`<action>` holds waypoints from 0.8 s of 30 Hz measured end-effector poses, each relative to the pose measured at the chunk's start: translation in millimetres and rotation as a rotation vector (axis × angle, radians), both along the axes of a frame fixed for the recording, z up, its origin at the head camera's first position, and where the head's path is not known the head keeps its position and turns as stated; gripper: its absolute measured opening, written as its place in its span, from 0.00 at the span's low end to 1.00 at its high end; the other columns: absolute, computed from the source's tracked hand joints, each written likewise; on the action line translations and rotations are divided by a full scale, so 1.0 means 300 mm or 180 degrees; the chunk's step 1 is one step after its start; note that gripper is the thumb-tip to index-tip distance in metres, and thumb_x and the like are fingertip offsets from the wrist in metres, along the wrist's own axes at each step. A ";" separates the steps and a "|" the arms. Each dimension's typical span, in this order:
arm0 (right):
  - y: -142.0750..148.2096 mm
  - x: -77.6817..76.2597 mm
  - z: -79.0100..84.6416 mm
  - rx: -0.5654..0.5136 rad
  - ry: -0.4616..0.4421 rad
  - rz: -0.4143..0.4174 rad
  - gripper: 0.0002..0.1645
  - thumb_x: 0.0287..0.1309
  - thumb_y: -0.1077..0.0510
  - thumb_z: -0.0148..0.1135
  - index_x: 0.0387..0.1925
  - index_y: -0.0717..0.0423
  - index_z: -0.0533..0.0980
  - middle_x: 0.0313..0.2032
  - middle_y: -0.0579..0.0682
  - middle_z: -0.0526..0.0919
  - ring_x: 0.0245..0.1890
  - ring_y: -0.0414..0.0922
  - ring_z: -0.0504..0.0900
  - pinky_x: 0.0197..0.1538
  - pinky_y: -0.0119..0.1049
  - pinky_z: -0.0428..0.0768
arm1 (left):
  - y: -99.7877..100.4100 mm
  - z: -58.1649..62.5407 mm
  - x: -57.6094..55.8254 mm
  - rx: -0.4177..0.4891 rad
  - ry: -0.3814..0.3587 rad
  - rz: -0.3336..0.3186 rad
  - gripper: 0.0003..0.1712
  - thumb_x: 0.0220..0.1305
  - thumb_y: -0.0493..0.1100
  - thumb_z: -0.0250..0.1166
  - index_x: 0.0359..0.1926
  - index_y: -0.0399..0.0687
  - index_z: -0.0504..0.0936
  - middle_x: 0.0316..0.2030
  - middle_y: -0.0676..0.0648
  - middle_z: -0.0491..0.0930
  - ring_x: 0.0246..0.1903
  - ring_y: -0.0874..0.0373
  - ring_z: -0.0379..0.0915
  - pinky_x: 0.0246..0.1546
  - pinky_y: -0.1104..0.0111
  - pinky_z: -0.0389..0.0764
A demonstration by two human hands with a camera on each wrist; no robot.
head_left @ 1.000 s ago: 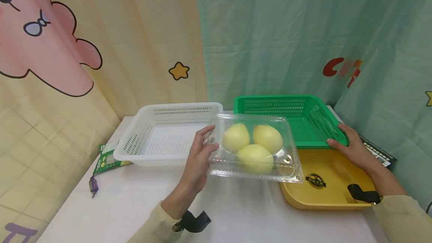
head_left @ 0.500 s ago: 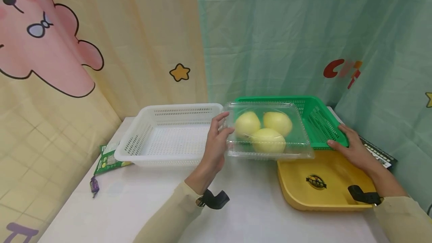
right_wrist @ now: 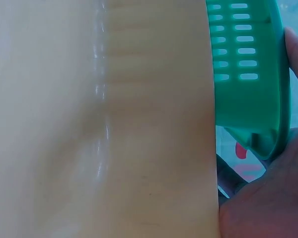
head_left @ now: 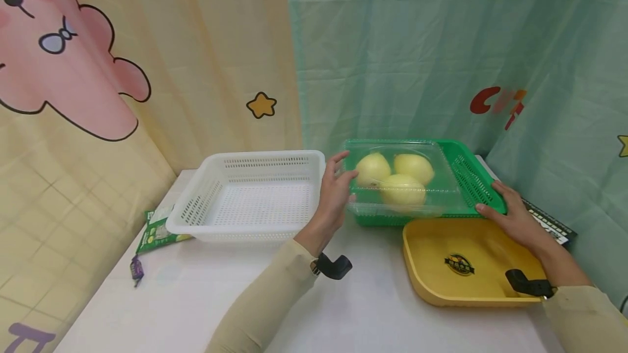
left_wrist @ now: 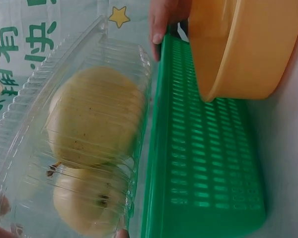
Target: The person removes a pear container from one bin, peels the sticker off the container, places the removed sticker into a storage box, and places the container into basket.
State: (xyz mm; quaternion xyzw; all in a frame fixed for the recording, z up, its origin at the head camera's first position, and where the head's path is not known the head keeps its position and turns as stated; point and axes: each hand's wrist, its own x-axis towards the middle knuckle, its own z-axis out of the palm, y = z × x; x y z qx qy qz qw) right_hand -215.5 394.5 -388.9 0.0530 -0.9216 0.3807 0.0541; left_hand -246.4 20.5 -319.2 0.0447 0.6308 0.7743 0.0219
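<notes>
My left hand (head_left: 333,192) grips the left end of a clear plastic clamshell box (head_left: 441,195). Through its plastic show three round, pale yellow fruits (head_left: 403,190) that look like pears; one stem appears in the left wrist view. The box (left_wrist: 27,144) hangs over the green perforated basket (head_left: 473,181), above its rim in the left wrist view, and hides much of its inside. My right hand (head_left: 517,217) holds the basket's front right corner, its thumb over the rim. In the right wrist view, the green basket (right_wrist: 253,99) shows beside that hand's fingers.
A white perforated basket (head_left: 196,227) stands left of the green one. In front of the green basket sits a yellow tray (head_left: 441,282) with a round logo. A green snack packet (head_left: 159,233) and a small purple-wrapped piece (head_left: 137,270) lie at the table's left edge. Curtains hang behind.
My left hand has carried the clear box of fruit rightward and away from me, from before the baskets to over the green basket. The right hand stays at the basket corner.
</notes>
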 end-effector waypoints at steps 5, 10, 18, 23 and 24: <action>0.000 0.001 -0.001 -0.0009 -0.0007 -0.0018 0.49 0.68 0.46 0.48 0.72 0.62 0.33 0.71 0.72 0.28 0.67 0.74 0.35 0.60 0.75 0.42 | 0.033 -0.007 -0.044 -0.0126 -0.0004 0.0101 0.26 0.64 0.42 0.55 0.61 0.68 0.68 0.71 0.50 0.53 0.68 0.48 0.55 0.52 0.45 0.73; 0.001 0.000 -0.003 -0.0013 0.0040 -0.0003 0.48 0.68 0.47 0.48 0.73 0.62 0.33 0.71 0.71 0.28 0.67 0.74 0.35 0.60 0.75 0.42 | 0.066 -0.004 -0.082 -0.0174 0.0015 0.0167 0.26 0.63 0.43 0.56 0.61 0.68 0.68 0.71 0.50 0.54 0.67 0.49 0.55 0.50 0.44 0.74; 0.002 -0.002 -0.004 -0.0012 0.0046 0.0003 0.48 0.68 0.47 0.48 0.73 0.62 0.33 0.71 0.71 0.28 0.67 0.75 0.35 0.60 0.75 0.42 | 0.117 -0.009 -0.124 -0.0209 0.0247 0.0221 0.27 0.62 0.40 0.55 0.62 0.62 0.68 0.69 0.49 0.58 0.20 0.60 0.57 0.22 0.68 0.66; 0.000 0.001 -0.002 0.0002 0.0050 0.0004 0.48 0.68 0.47 0.48 0.72 0.63 0.34 0.71 0.72 0.29 0.67 0.74 0.35 0.60 0.75 0.42 | 0.149 -0.027 -0.150 -0.0312 0.0380 0.0306 0.27 0.62 0.38 0.55 0.63 0.57 0.67 0.68 0.48 0.61 0.14 0.61 0.48 0.21 0.70 0.61; 0.000 0.001 -0.002 0.0004 0.0053 0.0001 0.48 0.68 0.47 0.48 0.72 0.63 0.34 0.71 0.72 0.29 0.67 0.74 0.35 0.60 0.75 0.42 | 0.155 -0.031 -0.155 -0.0353 0.0391 0.0320 0.27 0.62 0.39 0.55 0.63 0.57 0.67 0.67 0.49 0.61 0.16 0.60 0.48 0.24 0.69 0.62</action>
